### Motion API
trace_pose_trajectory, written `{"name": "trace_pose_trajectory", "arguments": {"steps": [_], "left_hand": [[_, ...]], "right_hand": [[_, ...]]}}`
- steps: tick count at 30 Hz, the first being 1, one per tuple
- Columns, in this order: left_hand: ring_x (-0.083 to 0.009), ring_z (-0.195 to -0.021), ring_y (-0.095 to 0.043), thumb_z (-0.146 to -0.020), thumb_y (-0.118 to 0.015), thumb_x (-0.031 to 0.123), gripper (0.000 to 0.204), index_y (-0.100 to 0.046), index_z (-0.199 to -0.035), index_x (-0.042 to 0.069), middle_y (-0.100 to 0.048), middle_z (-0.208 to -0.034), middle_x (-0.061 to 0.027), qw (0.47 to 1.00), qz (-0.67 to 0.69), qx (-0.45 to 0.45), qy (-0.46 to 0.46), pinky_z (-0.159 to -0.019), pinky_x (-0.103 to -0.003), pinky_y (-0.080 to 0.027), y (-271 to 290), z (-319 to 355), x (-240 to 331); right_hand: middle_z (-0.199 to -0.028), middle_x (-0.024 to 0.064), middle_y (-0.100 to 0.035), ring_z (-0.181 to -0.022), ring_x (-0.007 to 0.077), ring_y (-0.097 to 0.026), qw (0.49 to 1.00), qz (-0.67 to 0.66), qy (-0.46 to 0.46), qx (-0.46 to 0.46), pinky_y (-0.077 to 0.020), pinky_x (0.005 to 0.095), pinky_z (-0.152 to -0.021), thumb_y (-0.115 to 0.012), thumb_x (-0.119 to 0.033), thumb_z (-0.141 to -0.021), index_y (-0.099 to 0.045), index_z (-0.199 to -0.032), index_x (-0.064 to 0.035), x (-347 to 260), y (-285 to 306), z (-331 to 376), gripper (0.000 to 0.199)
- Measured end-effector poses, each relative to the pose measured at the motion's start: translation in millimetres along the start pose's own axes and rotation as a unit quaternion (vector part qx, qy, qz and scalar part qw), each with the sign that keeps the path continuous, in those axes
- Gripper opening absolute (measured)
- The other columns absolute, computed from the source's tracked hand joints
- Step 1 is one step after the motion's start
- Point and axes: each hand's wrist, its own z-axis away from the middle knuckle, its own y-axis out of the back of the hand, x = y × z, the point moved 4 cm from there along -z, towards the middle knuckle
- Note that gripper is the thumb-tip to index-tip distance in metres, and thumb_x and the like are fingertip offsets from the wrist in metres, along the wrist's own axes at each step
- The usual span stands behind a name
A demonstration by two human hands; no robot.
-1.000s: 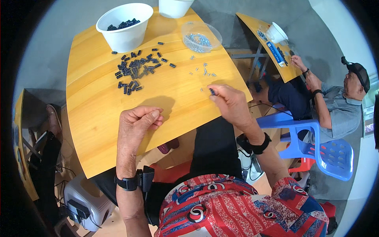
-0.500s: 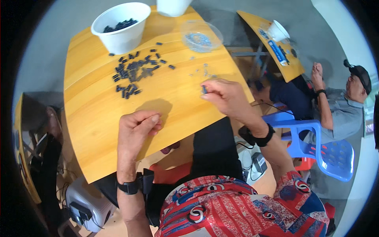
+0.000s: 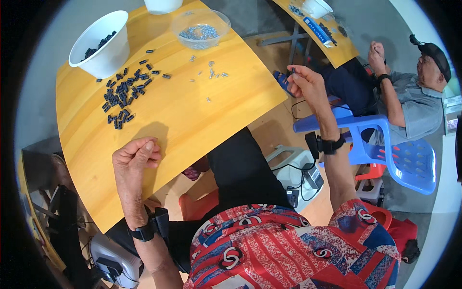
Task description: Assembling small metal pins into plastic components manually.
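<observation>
Past the right edge of the table, my right hand (image 3: 309, 85) is raised, with a small dark cylindrical piece (image 3: 293, 71) pinched between thumb and fingertips. My left hand (image 3: 134, 158) is closed near the front of the table, thumb against curled fingers; whatever it holds is hidden. A loose pile of small black cylindrical pieces (image 3: 122, 92) lies on the wooden table (image 3: 192, 137) beyond it. Several small silver metal pieces (image 3: 211, 72) are scattered to the right of that pile. Behind them, a clear round plastic dish (image 3: 201, 43) contains many more metal pieces.
A white bucket (image 3: 103, 55) with black pieces inside stands at the far left, another white container (image 3: 163, 5) at the back. On the right, a person (image 3: 409, 89) sits at a second table (image 3: 344, 57). A blue plastic chair (image 3: 409, 161) stands beside my right arm.
My right hand has moved right, from over the table to beyond its edge, still pinching the dark piece. My left hand keeps its closed pose. The whole view has shifted.
</observation>
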Motion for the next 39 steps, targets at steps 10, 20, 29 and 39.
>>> {"name": "trace_pose_trajectory", "arguments": {"steps": [10,20,29,39], "left_hand": [[-0.0088,-0.066,-0.060,-0.086,-0.062,0.015,0.015,-0.069,-0.091,0.002,-0.067,-0.078,-0.0042,0.999,-0.031,0.041,0.004,-0.060,-0.021,-0.047,-1.2,3.4,3.3],[-0.0091,-0.064,-0.061,-0.086,-0.063,0.010,0.013,-0.068,-0.090,-0.001,-0.066,-0.073,-0.0050,0.994,-0.007,-0.090,0.069,-0.059,-0.021,-0.050,-2.1,-8.0,10.7],[-0.0080,-0.062,-0.058,-0.084,-0.063,0.007,0.013,-0.067,-0.087,-0.005,-0.063,-0.068,-0.0031,0.992,0.035,-0.118,-0.022,-0.059,-0.023,-0.048,10.6,-12.6,1.9],[-0.0098,-0.066,-0.060,-0.082,-0.065,0.007,0.012,-0.067,-0.087,-0.004,-0.066,-0.073,-0.0070,0.984,-0.122,-0.055,-0.118,-0.062,-0.025,-0.049,44.8,9.8,22.9]], "right_hand": [[-0.084,0.0179,-0.065,-0.074,0.0265,-0.065,0.914,0.403,0.032,-0.015,-0.0503,0.0361,-0.067,-0.061,-0.020,-0.076,-0.065,-0.097,-0.0023,149.8,-12.2,-94.3,0.027],[-0.085,0.0043,-0.064,-0.066,0.0088,-0.056,0.991,-0.024,-0.008,-0.130,-0.0442,0.0197,-0.055,-0.056,-0.009,-0.087,-0.061,-0.107,0.0032,-41.8,-31.7,-37.2,0.024],[-0.085,0.0142,-0.065,-0.073,0.0270,-0.062,0.825,0.211,0.379,-0.363,-0.0486,0.0340,-0.068,-0.058,-0.013,-0.082,-0.064,-0.096,0.0000,-201.7,-219.2,1.3,0.020],[-0.084,0.0152,-0.063,-0.081,0.0336,-0.060,0.755,0.323,0.489,-0.294,-0.0477,0.0421,-0.072,-0.054,-0.011,-0.082,-0.066,-0.091,-0.0021,-184.0,-342.3,-57.1,0.018]]}}
